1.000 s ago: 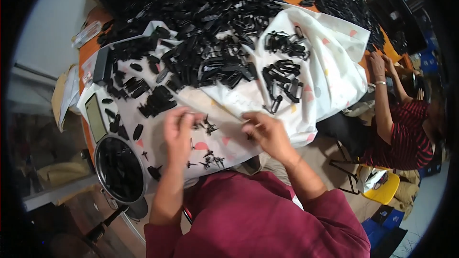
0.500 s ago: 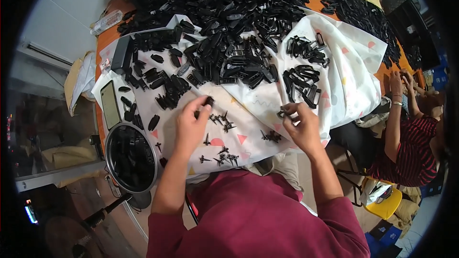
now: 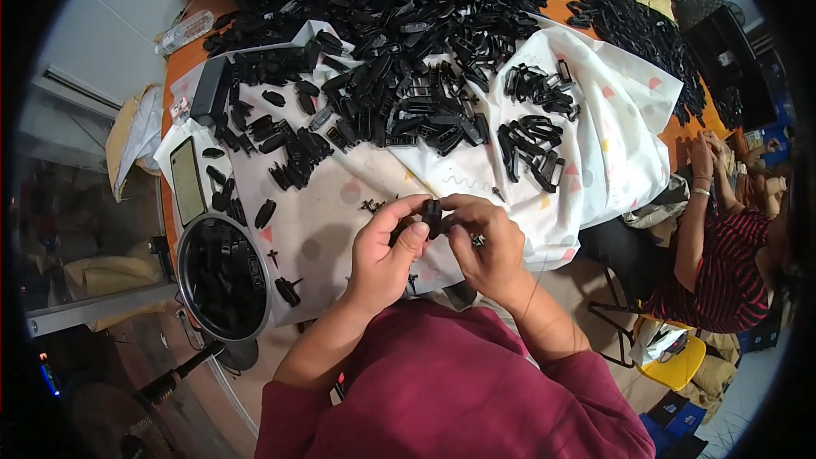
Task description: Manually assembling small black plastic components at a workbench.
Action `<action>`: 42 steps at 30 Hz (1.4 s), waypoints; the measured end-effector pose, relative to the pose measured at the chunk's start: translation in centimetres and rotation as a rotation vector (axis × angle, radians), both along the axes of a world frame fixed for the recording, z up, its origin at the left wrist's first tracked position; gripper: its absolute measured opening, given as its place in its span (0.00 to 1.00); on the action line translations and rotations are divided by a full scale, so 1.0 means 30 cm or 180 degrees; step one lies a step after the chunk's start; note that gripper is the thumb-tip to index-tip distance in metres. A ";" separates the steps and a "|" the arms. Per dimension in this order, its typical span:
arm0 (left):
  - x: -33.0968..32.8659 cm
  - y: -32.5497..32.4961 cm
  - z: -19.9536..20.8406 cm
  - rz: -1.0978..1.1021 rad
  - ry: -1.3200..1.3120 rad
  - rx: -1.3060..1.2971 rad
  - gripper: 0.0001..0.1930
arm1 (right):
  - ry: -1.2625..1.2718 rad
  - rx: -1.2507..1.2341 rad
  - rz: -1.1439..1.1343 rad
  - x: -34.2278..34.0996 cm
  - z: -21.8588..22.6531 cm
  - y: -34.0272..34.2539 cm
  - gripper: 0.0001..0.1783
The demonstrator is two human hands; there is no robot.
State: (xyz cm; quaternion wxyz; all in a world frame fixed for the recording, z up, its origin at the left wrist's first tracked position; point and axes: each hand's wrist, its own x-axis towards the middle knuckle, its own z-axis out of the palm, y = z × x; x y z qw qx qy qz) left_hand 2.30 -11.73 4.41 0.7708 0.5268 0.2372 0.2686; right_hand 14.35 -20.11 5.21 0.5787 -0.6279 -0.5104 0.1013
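Over the near middle of the cloth-covered table, my two hands meet. My left hand (image 3: 387, 251) pinches a small black plastic part (image 3: 432, 216) upright between thumb and fingers. Against the right side of that part, my right hand (image 3: 489, 255) has its fingers curled in; whatever sits between them is hidden. Small dark pin-like pieces (image 3: 369, 205) lie on the cloth around and beneath my hands, partly covered by them. Beyond my right hand is a cluster of black open-framed plastic pieces (image 3: 534, 146). A large heap of black plastic parts (image 3: 408, 106) spreads across the far side.
At the left edge stand a round dark container (image 3: 181, 276) with a grey rim, a phone (image 3: 189, 180) and a dark box (image 3: 210, 92). A plastic bottle (image 3: 184, 32) lies far left. Another person in a striped shirt (image 3: 714, 263) sits at the right.
Both hands have moved inward from apart and come together at the black part. The left carried its part rightward; the right left its spot near the open-framed pieces.
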 end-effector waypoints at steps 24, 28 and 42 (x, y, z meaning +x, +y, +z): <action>-0.003 0.015 -0.004 0.0058 0.0143 -0.0042 0.16 | 0.1575 -0.0408 0.0299 0.031 0.007 -0.036 0.18; -0.016 0.021 -0.016 0.0073 0.0208 0.0318 0.14 | 0.0065 -0.0571 0.0390 0.057 0.031 -0.027 0.15; -0.018 0.036 0.057 0.0048 0.0581 0.2391 0.12 | -0.1118 -0.0309 0.0386 0.066 0.053 -0.056 0.21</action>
